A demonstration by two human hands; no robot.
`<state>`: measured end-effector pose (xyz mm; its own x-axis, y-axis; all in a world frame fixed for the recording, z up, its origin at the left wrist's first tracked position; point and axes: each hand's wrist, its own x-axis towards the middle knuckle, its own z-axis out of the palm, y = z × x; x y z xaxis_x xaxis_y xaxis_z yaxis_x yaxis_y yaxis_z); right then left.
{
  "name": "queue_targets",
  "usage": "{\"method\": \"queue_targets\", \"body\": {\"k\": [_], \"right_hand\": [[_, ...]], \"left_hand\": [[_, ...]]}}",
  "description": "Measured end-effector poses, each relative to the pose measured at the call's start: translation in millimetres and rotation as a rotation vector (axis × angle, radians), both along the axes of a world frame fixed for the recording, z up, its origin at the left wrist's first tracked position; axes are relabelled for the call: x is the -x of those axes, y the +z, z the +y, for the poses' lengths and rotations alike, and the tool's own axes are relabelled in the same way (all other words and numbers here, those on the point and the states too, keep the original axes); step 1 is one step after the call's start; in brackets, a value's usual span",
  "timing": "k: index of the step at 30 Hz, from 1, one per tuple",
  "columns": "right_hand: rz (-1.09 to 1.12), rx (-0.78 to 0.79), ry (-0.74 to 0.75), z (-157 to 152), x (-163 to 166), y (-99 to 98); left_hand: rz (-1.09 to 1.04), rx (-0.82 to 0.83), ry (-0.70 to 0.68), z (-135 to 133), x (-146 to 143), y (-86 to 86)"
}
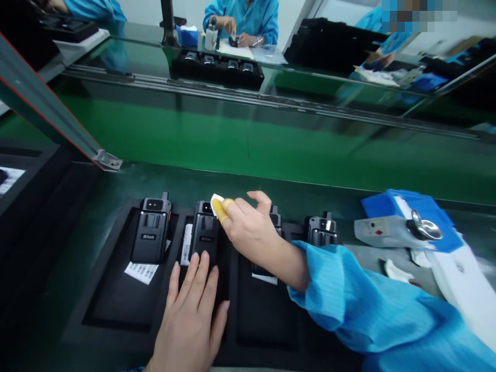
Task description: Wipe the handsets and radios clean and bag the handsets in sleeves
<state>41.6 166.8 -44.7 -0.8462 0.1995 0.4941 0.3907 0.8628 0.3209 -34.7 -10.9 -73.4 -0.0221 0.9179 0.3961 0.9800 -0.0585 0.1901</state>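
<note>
A black handheld radio [204, 232] marked "Riton" lies in a black foam tray [116, 338]. My left hand [189, 315] is open, its fingers extended with their tips on the radio's lower end. Yellow covers sit on fingers of my right hand [251, 225], which pinches a small white wipe [215, 202] against the top of that radio, beside its camera area. To the left lies a second radio [149, 235] over a barcode label sheet [141, 272]. Another radio [276, 219] is partly hidden behind my right hand, and one more radio [322, 230] lies farther right.
On the right stand a blue box [422, 204] and a tilted clear bottle [382, 232] with a metal top, near crumpled white wipes [398, 271]. A metal post [58, 103] slants at left. Across the green divider [232, 137], people in blue work by another tray [217, 67].
</note>
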Motion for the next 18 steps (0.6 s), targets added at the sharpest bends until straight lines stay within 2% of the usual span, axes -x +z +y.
{"method": "queue_targets", "body": {"k": [7, 14, 18], "right_hand": [[0.021, 0.011, -0.076, -3, -30, 4.7], [0.013, 0.149, 0.134, -41, -15, -0.3], [0.002, 0.136, 0.156, -48, -6, -6.0]], "left_hand": [[-0.024, 0.043, 0.011, -2, -3, 1.9], [-0.126, -0.019, 0.086, -4, -7, 1.6], [-0.104, 0.004, 0.096, -4, -8, 0.8]]}}
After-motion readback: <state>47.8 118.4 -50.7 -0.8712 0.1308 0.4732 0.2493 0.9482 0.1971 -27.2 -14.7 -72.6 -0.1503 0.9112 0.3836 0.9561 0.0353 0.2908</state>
